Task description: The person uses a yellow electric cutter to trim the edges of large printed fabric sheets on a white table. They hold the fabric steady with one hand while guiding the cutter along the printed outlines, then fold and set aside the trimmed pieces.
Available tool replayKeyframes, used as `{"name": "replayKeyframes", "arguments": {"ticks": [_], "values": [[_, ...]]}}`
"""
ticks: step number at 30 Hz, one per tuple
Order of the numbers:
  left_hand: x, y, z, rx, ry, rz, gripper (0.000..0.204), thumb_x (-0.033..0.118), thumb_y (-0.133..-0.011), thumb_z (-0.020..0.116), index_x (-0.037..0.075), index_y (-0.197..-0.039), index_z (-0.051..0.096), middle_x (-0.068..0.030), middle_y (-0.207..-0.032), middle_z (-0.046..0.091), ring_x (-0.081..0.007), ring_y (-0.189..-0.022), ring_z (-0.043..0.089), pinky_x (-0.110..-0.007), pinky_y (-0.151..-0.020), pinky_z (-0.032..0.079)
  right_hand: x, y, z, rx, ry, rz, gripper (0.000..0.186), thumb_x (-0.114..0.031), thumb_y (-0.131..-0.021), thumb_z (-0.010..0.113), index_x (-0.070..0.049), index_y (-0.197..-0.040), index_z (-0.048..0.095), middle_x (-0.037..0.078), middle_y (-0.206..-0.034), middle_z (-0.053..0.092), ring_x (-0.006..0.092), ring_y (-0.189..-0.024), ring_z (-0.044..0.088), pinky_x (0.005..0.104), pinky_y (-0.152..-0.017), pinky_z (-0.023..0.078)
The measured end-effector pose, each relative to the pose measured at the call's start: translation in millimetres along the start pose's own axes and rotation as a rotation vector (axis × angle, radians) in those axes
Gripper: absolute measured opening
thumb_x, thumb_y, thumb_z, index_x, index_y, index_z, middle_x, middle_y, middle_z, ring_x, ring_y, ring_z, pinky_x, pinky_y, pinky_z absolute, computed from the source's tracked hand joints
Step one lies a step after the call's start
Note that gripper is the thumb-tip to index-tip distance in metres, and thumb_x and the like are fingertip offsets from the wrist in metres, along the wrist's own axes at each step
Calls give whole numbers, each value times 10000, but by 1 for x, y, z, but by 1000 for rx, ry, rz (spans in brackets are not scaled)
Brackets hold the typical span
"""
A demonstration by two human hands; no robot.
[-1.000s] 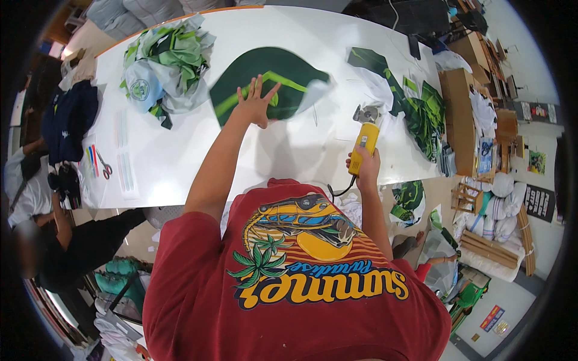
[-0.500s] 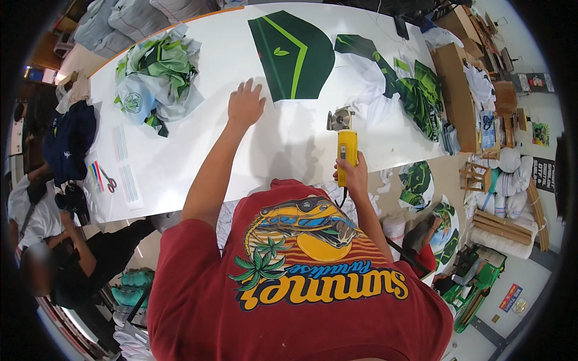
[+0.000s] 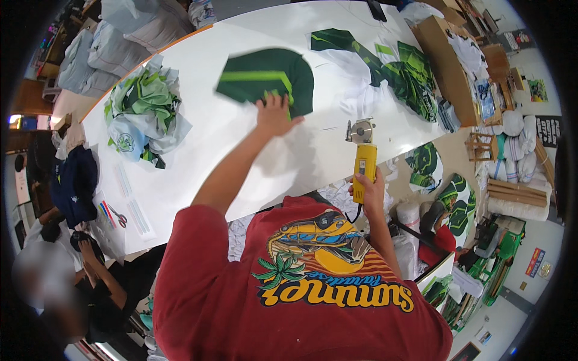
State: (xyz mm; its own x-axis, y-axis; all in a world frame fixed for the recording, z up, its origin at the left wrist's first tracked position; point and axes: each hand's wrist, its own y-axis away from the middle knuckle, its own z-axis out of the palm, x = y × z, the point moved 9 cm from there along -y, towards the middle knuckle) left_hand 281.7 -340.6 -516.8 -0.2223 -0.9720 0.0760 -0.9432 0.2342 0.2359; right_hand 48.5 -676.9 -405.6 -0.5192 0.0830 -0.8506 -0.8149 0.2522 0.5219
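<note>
On the white table, my left hand presses with spread fingers on the lower edge of a dark green fabric piece that bears a bright green stripe. The piece is slightly blurred. My right hand grips a yellow handheld rotary fabric cutter, its round metal blade upward, over the table's near edge. Beyond the cutter lie green and white cut fabric pieces, partly heaped. A dark green panel stretches out left of that heap.
A crumpled pile of pale and green fabric sits on the table's left. Scissors and coloured pens lie at the left corner. A cardboard box stands at the right end. Another person is at the lower left.
My left hand has moved right onto the dark green piece, which has turned and shifted left. The cutter has moved a little right and nearer in my right hand.
</note>
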Motion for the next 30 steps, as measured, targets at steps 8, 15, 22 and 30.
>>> {"name": "replayKeyframes", "arguments": {"ticks": [8,15,22,30], "values": [[77,77,8,312,88,-77,792,571,-1153,718,164,-1824,611,-295,-1989,383,-557,-1881,238,-924,-1405,158,7,4,-49,85,-94,19,482,-186,-1092,883,-30,-1455,606,171,-1027,798,255,-703,805,394,-626,683],[147,98,36,-21,546,821,728,650,-1163,725,400,-1838,620,-50,-2057,377,-356,-1905,315,-750,-1520,192,9,-14,-46,67,-98,0,485,-186,-1092,880,-17,-1453,603,159,-1017,795,247,-710,811,393,-629,688],[-80,64,21,250,93,-468,1005,824,-1234,487,281,-2033,212,-295,-2092,-64,-531,-1932,-75,-1112,-1224,66,5,-18,-21,-9,-26,5,517,-158,-1077,888,-20,-1484,601,142,-1017,792,242,-689,804,395,-615,679],[-172,153,17,-227,268,-868,1342,854,-998,867,375,-2035,163,-295,-2093,-63,-605,-1913,-42,-1136,-1175,153,-20,-28,14,-82,619,-171,728,-188,-1000,945,-42,-1628,606,197,-1088,859,230,-720,800,409,-677,679]]}}
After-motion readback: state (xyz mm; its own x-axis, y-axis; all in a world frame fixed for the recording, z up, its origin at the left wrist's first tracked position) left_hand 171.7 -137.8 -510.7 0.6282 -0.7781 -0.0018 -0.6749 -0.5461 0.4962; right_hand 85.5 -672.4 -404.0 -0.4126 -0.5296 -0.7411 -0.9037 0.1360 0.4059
